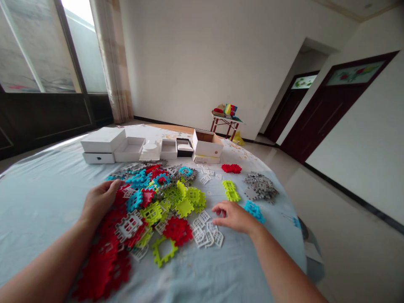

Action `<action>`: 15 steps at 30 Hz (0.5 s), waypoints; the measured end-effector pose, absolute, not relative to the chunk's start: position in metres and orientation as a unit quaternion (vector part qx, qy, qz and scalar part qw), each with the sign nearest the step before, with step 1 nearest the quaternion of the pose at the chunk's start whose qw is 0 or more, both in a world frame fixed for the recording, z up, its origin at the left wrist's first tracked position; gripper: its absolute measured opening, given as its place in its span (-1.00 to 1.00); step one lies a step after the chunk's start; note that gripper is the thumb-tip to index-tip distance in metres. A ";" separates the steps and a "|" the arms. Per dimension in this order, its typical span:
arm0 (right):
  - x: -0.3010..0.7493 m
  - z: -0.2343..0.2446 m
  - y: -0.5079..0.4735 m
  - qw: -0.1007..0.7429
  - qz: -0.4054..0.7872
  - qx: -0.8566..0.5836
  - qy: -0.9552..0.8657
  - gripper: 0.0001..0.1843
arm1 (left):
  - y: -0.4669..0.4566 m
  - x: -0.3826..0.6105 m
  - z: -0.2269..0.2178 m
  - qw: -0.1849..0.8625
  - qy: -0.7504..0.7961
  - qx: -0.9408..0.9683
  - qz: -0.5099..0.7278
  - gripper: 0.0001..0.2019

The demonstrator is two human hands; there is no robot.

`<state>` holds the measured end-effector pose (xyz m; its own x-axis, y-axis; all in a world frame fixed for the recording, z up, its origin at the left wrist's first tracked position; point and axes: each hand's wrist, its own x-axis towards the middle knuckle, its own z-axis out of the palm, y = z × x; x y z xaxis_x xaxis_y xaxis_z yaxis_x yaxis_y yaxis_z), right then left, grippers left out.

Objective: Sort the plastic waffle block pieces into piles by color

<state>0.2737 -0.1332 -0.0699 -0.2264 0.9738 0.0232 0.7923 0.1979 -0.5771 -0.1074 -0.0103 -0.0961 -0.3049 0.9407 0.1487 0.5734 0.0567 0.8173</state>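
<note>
My left hand [100,200] is at the left edge of a mixed pile of plastic building pieces, beside the red pieces [104,256]. Its fingers are pressed together, and what they hold, if anything, is hidden. Over the right side of the pile hovers my right hand [235,216], thumb and fingers apart, with nothing between them. Just left of it lie several white window-frame pieces [204,233]. Lime green notched pieces [184,207], blue pieces [135,200] and a grey window piece [129,226] fill the pile between my hands.
Separate groups stand at the right: a grey stack [260,188], blue pieces [254,211], lime pieces [231,191] and red pieces [231,168]. White boxes [102,141] and an open box [206,147] line the back of the cloth-covered round table [38,185].
</note>
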 end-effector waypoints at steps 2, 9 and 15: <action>0.272 -0.073 -0.136 0.164 0.242 -0.586 -0.756 -0.69 | -0.010 -0.108 -0.096 0.225 0.698 0.542 0.411 -0.52; 0.277 -0.070 -0.121 0.204 0.370 -0.568 -0.706 -0.84 | -0.006 -0.110 -0.097 0.230 0.708 0.533 0.401 -0.53; 0.282 -0.069 -0.060 0.441 0.358 -0.628 -0.532 -0.74 | -0.005 -0.111 -0.095 0.235 0.705 0.535 0.401 -0.56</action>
<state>0.2817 -0.0599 -0.0687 0.1778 0.9839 0.0188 0.3514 -0.0457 -0.9351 -0.1105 -0.0051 -0.0946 -0.3164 0.9436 0.0980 0.5667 0.1052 0.8172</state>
